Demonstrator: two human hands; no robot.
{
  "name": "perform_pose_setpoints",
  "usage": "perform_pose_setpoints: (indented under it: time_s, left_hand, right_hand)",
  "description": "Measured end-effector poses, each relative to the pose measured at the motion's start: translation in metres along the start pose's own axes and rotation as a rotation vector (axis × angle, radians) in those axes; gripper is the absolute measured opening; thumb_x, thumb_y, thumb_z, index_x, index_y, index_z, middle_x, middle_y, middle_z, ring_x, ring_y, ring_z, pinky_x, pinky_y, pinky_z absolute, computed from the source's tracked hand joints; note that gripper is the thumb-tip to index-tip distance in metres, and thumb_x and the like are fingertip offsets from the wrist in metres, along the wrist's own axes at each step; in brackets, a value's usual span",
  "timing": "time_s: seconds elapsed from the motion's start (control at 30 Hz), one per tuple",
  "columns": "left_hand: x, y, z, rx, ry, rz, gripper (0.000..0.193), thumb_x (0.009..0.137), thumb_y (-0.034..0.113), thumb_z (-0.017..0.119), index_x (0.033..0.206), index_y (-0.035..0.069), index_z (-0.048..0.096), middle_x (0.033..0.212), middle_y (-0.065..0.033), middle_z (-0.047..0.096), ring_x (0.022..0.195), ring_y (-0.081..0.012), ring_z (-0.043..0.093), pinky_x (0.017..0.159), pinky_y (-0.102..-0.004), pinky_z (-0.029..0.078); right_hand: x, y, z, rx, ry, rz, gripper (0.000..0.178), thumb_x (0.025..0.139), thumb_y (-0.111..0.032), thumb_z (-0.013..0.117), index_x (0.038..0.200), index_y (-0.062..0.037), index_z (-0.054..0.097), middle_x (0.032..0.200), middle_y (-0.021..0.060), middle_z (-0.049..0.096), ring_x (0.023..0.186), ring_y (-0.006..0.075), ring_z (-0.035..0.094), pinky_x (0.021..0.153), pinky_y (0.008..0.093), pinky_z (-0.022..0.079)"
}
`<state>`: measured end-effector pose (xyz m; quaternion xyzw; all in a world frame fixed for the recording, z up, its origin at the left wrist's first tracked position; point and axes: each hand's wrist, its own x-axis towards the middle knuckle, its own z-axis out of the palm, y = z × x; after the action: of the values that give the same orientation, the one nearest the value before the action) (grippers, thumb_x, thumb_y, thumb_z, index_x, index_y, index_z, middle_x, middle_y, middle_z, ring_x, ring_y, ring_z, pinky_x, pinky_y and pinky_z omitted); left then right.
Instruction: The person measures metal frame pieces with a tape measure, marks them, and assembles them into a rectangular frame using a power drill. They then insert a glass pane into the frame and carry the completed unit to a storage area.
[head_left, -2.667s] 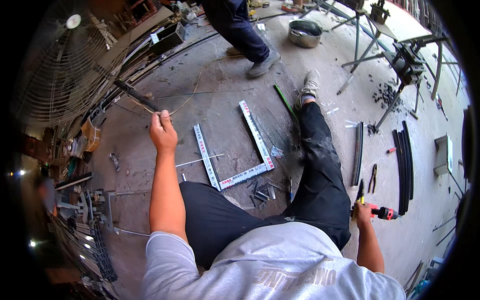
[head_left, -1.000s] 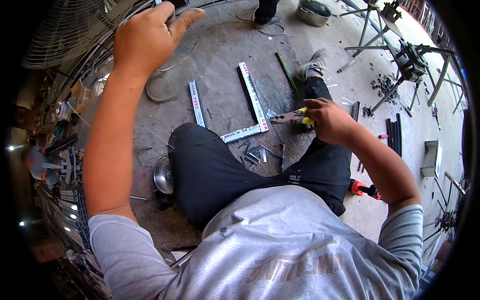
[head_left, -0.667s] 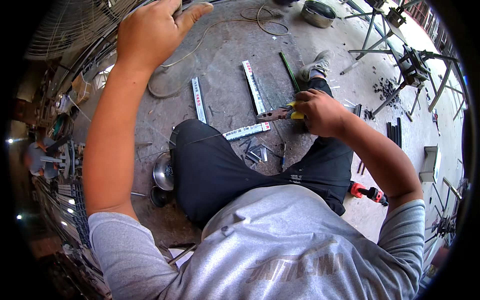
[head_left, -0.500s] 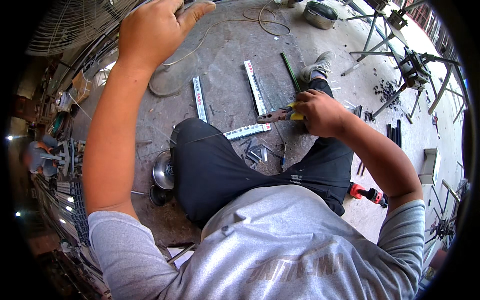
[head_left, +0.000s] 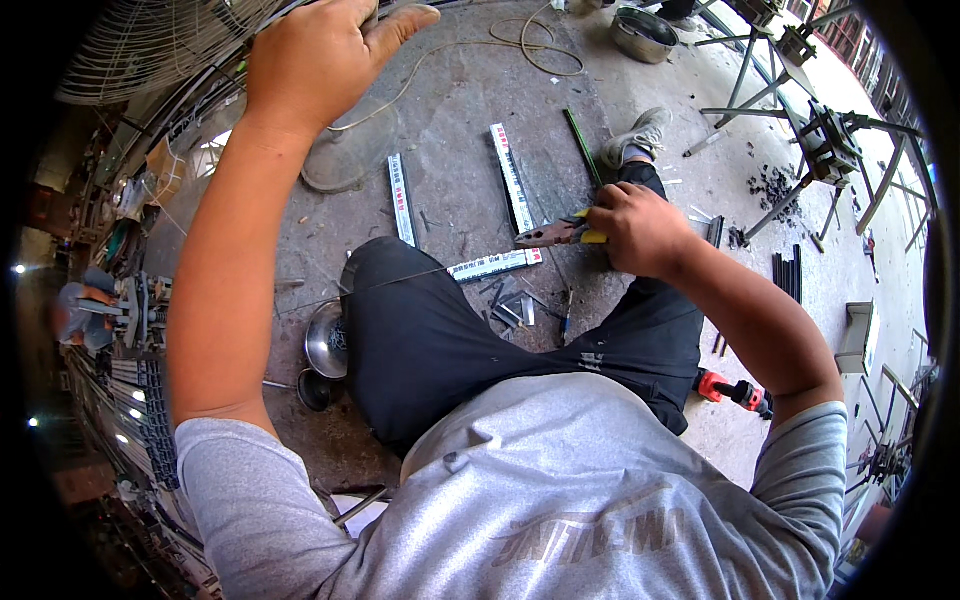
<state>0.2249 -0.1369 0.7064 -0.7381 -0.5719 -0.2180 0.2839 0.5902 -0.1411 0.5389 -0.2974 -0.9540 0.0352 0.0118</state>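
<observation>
- Thin steel wire [head_left: 400, 282] is what the raised left hand [head_left: 320, 55] at eleven o'clock seems to pinch, thumb spread; the grip itself is hidden, so I cannot tell for sure. The strand looks light, springy and slippery.
- Aluminium strips [head_left: 400, 198] lie on the concrete floor [head_left: 460, 120] at twelve o'clock, well apart from both hands.
- Yellow-handled pliers [head_left: 560, 234] sit at one o'clock, the right hand [head_left: 640, 225] closed round the handles; they look stiff, fairly heavy, and best gripped low for leverage.
</observation>
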Motion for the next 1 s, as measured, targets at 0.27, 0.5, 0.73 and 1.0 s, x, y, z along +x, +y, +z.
perform_pose_setpoints:
  time_s: [0.27, 0.5, 0.73, 1.0]
  left_hand:
    - [0.001, 0.002, 0.002, 0.036, -0.007, 0.025, 0.067, 0.094, 0.072, 0.058, 0.076, 0.008, 0.060, 0.063, -0.0134, 0.061, 0.062, -0.0372, 0.063, 0.055, -0.0454, 0.049]
    - [0.001, 0.000, 0.002, 0.056, -0.043, -0.031, 0.067, 0.094, 0.073, 0.056, 0.078, 0.008, 0.062, 0.066, -0.0144, 0.064, 0.064, -0.0382, 0.065, 0.057, -0.0470, 0.049]
    - [0.005, 0.004, 0.003, 0.054, -0.073, -0.048, 0.068, 0.094, 0.073, 0.056, 0.077, 0.007, 0.060, 0.065, -0.0150, 0.063, 0.064, -0.0383, 0.064, 0.056, -0.0469, 0.048]
    - [0.006, 0.006, 0.008, 0.019, -0.054, -0.019, 0.066, 0.094, 0.071, 0.058, 0.077, 0.007, 0.060, 0.064, -0.0151, 0.061, 0.062, -0.0384, 0.061, 0.056, -0.0467, 0.047]
  right_hand:
    - [-0.003, -0.012, 0.000, -0.046, -0.078, 0.157, 0.027, 0.080, -0.016, 0.067, 0.105, -0.0109, 0.074, 0.105, 0.0146, 0.067, 0.106, 0.0339, 0.065, 0.093, 0.0432, 0.053]
    - [-0.023, 0.021, 0.016, -0.277, -0.301, 0.300, 0.025, 0.086, -0.018, 0.061, 0.104, -0.0082, 0.075, 0.114, 0.0158, 0.069, 0.113, 0.0311, 0.065, 0.097, 0.0438, 0.051]
    - [-0.042, 0.041, 0.040, -0.175, -0.128, 0.268, 0.030, 0.084, -0.016, 0.064, 0.111, -0.0070, 0.076, 0.137, 0.0186, 0.062, 0.124, 0.0325, 0.059, 0.105, 0.0426, 0.047]
    - [-0.007, 0.004, 0.003, 0.042, -0.028, 0.038, 0.034, 0.077, -0.011, 0.068, 0.111, -0.0072, 0.074, 0.120, 0.0123, 0.065, 0.115, 0.0324, 0.061, 0.101, 0.0427, 0.049]
